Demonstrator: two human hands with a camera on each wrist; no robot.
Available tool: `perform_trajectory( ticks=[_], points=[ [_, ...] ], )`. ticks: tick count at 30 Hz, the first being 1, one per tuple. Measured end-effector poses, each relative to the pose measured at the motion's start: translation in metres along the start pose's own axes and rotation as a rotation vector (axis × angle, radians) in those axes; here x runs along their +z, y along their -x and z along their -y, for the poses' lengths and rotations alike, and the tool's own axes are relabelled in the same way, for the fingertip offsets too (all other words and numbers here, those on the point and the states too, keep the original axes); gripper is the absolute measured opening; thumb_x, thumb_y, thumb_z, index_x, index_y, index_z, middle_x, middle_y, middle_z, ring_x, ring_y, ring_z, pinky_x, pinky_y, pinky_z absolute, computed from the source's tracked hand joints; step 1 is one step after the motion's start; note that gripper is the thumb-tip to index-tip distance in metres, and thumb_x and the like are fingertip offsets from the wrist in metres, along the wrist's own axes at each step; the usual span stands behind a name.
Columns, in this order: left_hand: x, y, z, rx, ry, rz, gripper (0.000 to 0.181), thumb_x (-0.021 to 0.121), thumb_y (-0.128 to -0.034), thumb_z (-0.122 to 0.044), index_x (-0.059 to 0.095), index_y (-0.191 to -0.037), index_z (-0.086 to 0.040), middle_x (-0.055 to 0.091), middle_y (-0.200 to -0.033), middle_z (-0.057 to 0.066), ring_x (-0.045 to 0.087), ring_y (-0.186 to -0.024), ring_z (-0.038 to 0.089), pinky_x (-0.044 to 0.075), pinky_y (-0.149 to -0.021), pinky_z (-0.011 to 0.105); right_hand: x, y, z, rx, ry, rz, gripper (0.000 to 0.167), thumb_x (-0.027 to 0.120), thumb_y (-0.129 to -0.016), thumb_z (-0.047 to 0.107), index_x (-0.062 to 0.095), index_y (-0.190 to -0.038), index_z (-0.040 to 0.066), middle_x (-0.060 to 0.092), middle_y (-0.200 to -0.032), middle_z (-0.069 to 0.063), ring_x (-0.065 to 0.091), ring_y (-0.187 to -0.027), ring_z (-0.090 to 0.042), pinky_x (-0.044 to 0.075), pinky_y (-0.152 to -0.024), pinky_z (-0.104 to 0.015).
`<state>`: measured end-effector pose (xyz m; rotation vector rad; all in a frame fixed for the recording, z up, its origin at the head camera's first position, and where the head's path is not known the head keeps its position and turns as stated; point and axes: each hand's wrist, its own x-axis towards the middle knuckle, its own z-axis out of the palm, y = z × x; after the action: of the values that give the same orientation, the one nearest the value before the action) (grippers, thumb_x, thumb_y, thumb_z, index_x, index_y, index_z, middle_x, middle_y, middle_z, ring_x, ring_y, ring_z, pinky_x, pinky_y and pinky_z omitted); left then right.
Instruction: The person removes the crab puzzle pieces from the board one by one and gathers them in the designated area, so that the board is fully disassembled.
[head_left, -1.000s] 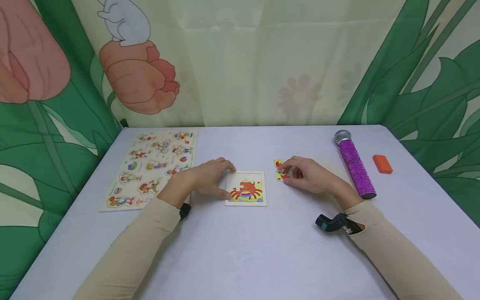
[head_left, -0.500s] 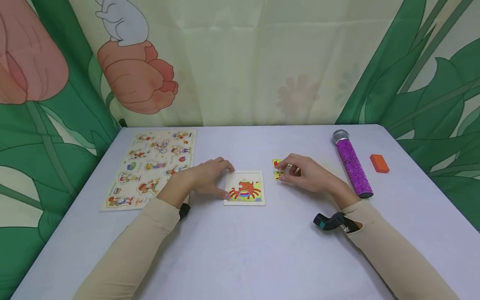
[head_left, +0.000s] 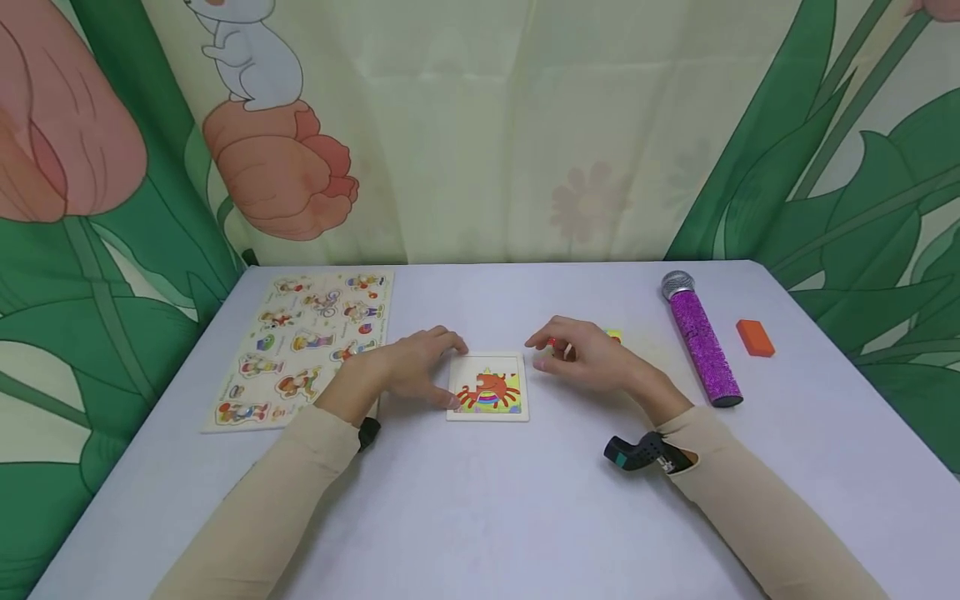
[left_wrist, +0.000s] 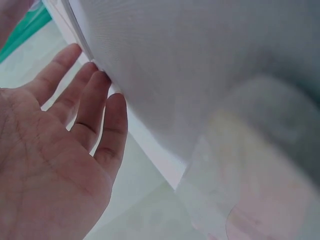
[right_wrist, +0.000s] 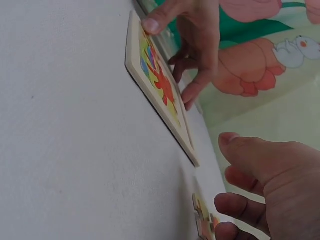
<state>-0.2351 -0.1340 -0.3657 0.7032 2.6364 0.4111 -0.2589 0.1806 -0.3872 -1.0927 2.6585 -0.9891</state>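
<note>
A small square jigsaw tray (head_left: 470,367) with an orange animal picture lies mid-table. My left hand (head_left: 415,363) is at its left side, thumb on the near left corner. In the left wrist view, the left hand's fingers (left_wrist: 92,110) are nearly straight, tips along an edge. My right hand (head_left: 588,358) hovers right of the tray, fingers loosely bent and thumb apart. A bit of red (head_left: 552,342) shows between its fingers in the head view. Jigsaw pieces (right_wrist: 202,217) lie near the right fingertips. A yellow piece (head_left: 613,335) peeks out behind that hand.
A large picture puzzle board (head_left: 251,396) lies at the left, partly behind the left arm. On the right are a purple glittery microphone (head_left: 703,346) and an orange block (head_left: 755,337). A printed curtain (head_left: 480,150) hangs behind the table.
My right hand has moved left toward the tray. A yellow piece now shows to the right of it. The left hand stays on the tray, and the head view has tilted slightly upward.
</note>
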Motion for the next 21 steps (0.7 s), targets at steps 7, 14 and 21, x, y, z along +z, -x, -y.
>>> perform_trajectory(
  ticks=[7,14,21],
  points=[
    [0.003,0.000,0.001,0.009,-0.007,0.000,0.074,0.084,-0.0845,-0.043,0.048,-0.145,-0.019,0.046,-0.150,0.006,0.043,-0.140,0.029,0.036,-0.119,0.051,0.011,-0.006,0.008,-0.005,-0.035,0.026,0.031,0.076,-0.095,0.024,0.071,-0.125,0.015,0.066,-0.108,0.002,0.059,-0.084,-0.017,0.052,-0.074,-0.029],
    [0.003,-0.002,0.001,0.012,-0.005,0.006,0.076,0.084,-0.0835,-0.045,0.048,-0.145,-0.020,0.047,-0.149,0.005,0.044,-0.138,0.028,0.039,-0.117,0.052,0.017,-0.016,0.019,-0.028,-0.033,0.050,0.029,0.075,-0.096,0.022,0.073,-0.123,0.016,0.067,-0.109,0.003,0.060,-0.084,-0.014,0.054,-0.075,-0.030],
    [0.003,-0.004,0.004,0.021,-0.020,0.002,0.076,0.084,-0.0835,-0.047,0.048,-0.145,-0.019,0.046,-0.150,0.006,0.045,-0.137,0.029,0.039,-0.117,0.052,0.027,-0.026,0.032,-0.089,-0.045,0.115,0.028,0.074,-0.096,0.023,0.073,-0.123,0.016,0.065,-0.113,0.000,0.061,-0.085,-0.013,0.056,-0.079,-0.031]
  ],
)
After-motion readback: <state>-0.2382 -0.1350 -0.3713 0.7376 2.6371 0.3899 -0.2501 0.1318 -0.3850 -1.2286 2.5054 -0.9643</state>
